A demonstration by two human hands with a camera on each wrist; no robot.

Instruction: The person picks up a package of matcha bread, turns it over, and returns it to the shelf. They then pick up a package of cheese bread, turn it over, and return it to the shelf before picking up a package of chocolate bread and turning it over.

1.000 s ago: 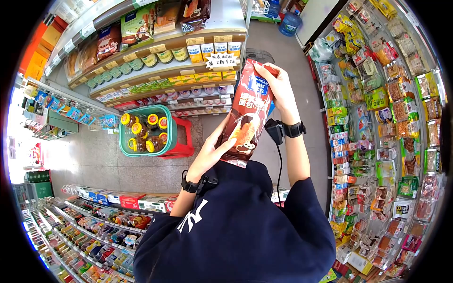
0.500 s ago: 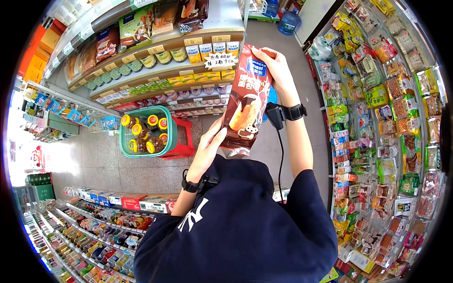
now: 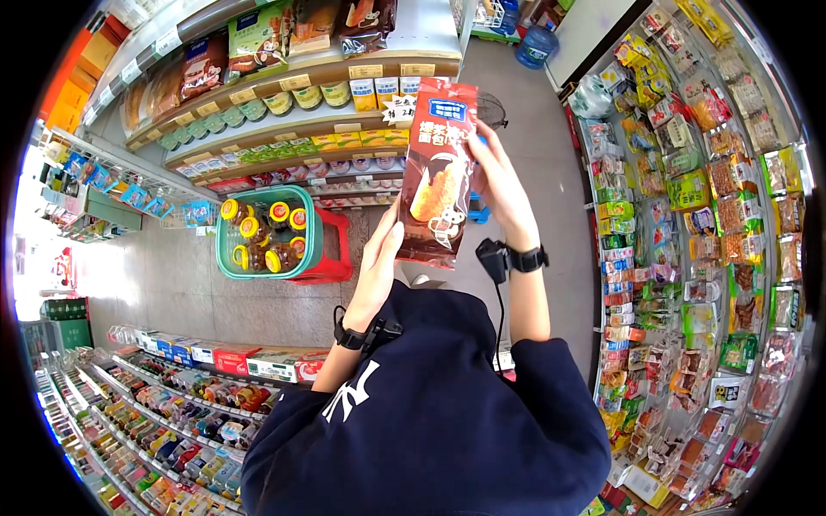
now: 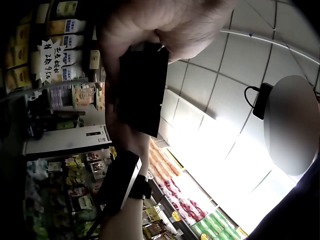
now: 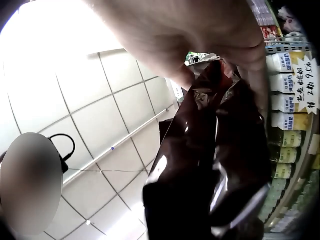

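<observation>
A glossy brown bag of bread (image 3: 440,176), printed with a blue label and a picture of a filled loaf, stands nearly upright in front of the chest in the head view. My left hand (image 3: 377,258) grips its lower left edge. Higher up, my right hand (image 3: 502,185) holds the right edge, its fingers partly behind the bag. In the right wrist view the bag's dark shiny side (image 5: 215,145) hangs below the right hand (image 5: 200,30). The left wrist view has the left hand (image 4: 165,25) around the bag's dark end (image 4: 143,87).
Ahead stands a shelf unit (image 3: 344,67) with bagged bread, cartons and cups. A green basket (image 3: 225,254) of yellow-lidded jars sits on a red stool (image 3: 335,249) at the left. Racks of packaged snacks (image 3: 688,258) line the right side; more stocked shelves (image 3: 189,404) lie at lower left.
The bread bag has turned from a rightward tilt to nearly upright, its front facing up more squarely. My right hand has moved from its top corner down to the right edge.
</observation>
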